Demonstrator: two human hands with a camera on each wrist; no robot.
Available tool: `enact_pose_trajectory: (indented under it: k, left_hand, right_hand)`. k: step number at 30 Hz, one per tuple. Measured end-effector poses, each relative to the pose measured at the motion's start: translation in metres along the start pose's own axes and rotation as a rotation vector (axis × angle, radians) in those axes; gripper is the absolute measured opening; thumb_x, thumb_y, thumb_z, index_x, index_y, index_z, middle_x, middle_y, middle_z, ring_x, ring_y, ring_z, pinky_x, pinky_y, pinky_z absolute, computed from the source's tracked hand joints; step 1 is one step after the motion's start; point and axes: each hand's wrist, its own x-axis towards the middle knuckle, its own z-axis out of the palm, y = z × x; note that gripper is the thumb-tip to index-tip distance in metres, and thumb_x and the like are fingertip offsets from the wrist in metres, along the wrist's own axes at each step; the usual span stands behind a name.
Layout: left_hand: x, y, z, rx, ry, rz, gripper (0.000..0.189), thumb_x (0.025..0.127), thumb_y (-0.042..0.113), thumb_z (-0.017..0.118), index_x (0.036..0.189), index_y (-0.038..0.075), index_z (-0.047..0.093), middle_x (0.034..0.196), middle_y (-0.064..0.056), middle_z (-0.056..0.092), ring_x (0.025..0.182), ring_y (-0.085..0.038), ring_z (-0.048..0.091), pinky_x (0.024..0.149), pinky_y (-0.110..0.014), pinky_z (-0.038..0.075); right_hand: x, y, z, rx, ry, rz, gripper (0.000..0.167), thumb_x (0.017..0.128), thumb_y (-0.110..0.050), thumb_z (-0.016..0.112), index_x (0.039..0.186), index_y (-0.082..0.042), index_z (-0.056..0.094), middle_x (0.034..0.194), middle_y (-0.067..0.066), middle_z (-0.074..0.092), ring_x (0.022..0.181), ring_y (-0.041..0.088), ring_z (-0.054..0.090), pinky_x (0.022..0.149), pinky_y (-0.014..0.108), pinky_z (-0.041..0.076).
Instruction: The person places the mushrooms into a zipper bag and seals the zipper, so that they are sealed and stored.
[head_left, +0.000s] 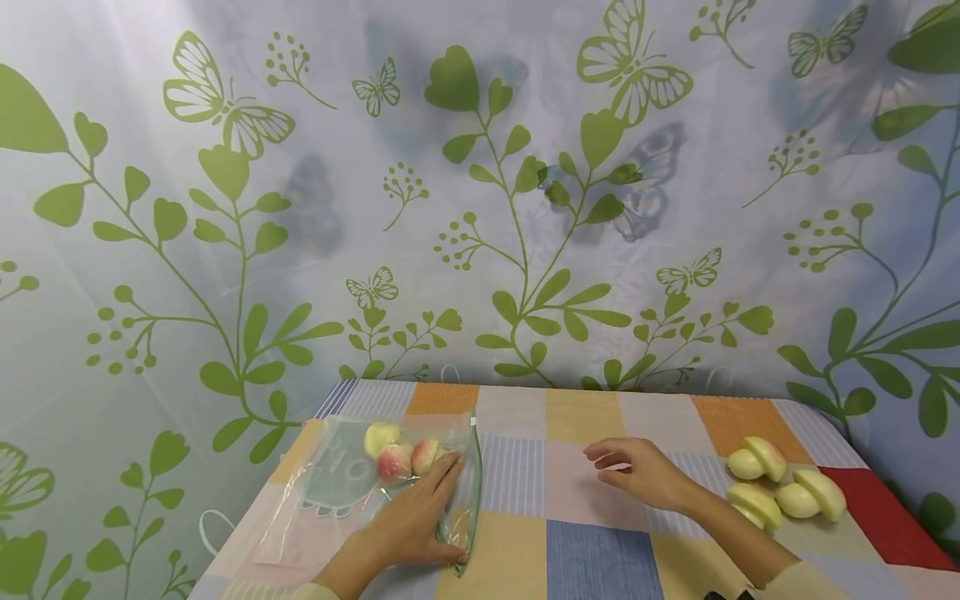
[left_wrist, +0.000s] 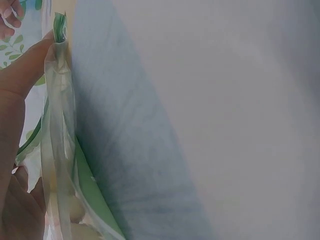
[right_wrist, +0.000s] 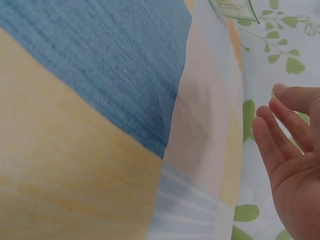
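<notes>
On the left of the table lies a clear zip bag (head_left: pixel 330 467) with a green-edged mouth. Inside it sit several round yellow-and-red fruits (head_left: pixel 393 461) that look like peaches. My left hand (head_left: pixel 416 517) rests on the bag, fingers stretched out over the fruit nearest the mouth. Its thumb (left_wrist: pixel 30 65) touches the near end of the green zip edge (left_wrist: pixel 59 27) in the left wrist view. My right hand (head_left: pixel 645 473) hovers above the cloth with loosely bent fingers and holds nothing. In the right wrist view its fingers (right_wrist: pixel 270 145) are apart from the thumb.
Several pale yellow fruits (head_left: pixel 798 500), some with a pink blush, lie together on the table's right side, beyond my right forearm. A patchwork cloth (head_left: pixel 600 558) covers the table. Behind it hangs a curtain (head_left: pixel 480 208) with green leaves and butterflies.
</notes>
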Motion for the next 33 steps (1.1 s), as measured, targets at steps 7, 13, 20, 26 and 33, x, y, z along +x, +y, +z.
enact_pose_trajectory:
  k: [7, 13, 20, 26, 33]
  left_hand:
    - [-0.001, 0.000, 0.000, 0.006, 0.018, 0.019, 0.130, 0.073, 0.067, 0.084, 0.160, -0.007, 0.022, 0.167, -0.022, 0.021, 0.147, -0.036, 0.037, 0.110, -0.045, 0.045]
    - [0.000, 0.001, 0.000, 0.008, 0.010, 0.010, 0.129, 0.073, 0.066, 0.084, 0.161, -0.006, 0.022, 0.168, -0.020, 0.020, 0.147, -0.035, 0.036, 0.112, -0.044, 0.043]
    - [0.000, 0.001, 0.000, 0.016, 0.019, 0.023, 0.128, 0.074, 0.066, 0.083, 0.160, -0.007, 0.024, 0.166, -0.022, 0.022, 0.147, -0.035, 0.037, 0.112, -0.044, 0.043]
    - [0.000, 0.000, 0.000, 0.023, 0.024, 0.027, 0.127, 0.075, 0.068, 0.081, 0.159, -0.008, 0.024, 0.166, -0.022, 0.022, 0.147, -0.035, 0.037, 0.112, -0.044, 0.043]
    - [0.000, -0.001, 0.001, 0.011, 0.007, 0.010, 0.129, 0.074, 0.067, 0.083, 0.160, -0.006, 0.022, 0.168, -0.020, 0.019, 0.148, -0.034, 0.034, 0.112, -0.043, 0.043]
  right_hand:
    - [-0.008, 0.001, -0.005, -0.017, -0.004, -0.002, 0.031, 0.097, -0.001, 0.070, 0.128, 0.000, 0.068, 0.124, 0.024, 0.067, 0.109, 0.041, 0.068, 0.089, 0.038, 0.059]
    - [-0.014, 0.004, -0.008, -0.019, -0.003, -0.014, 0.029, 0.097, -0.001, 0.070, 0.126, 0.001, 0.068, 0.123, 0.025, 0.067, 0.107, 0.042, 0.068, 0.086, 0.034, 0.059]
    - [-0.024, 0.009, -0.012, -0.028, -0.012, -0.021, 0.029, 0.098, -0.002, 0.070, 0.126, 0.002, 0.068, 0.123, 0.025, 0.068, 0.107, 0.041, 0.069, 0.084, 0.033, 0.060]
    - [-0.030, 0.009, -0.017, -0.038, -0.019, -0.004, 0.030, 0.098, -0.002, 0.070, 0.126, 0.005, 0.067, 0.123, 0.023, 0.068, 0.107, 0.037, 0.070, 0.085, 0.033, 0.060]
    - [-0.036, 0.012, -0.022, -0.058, -0.010, 0.001, 0.031, 0.097, -0.005, 0.071, 0.127, 0.004, 0.066, 0.122, 0.024, 0.068, 0.106, 0.037, 0.070, 0.084, 0.030, 0.059]
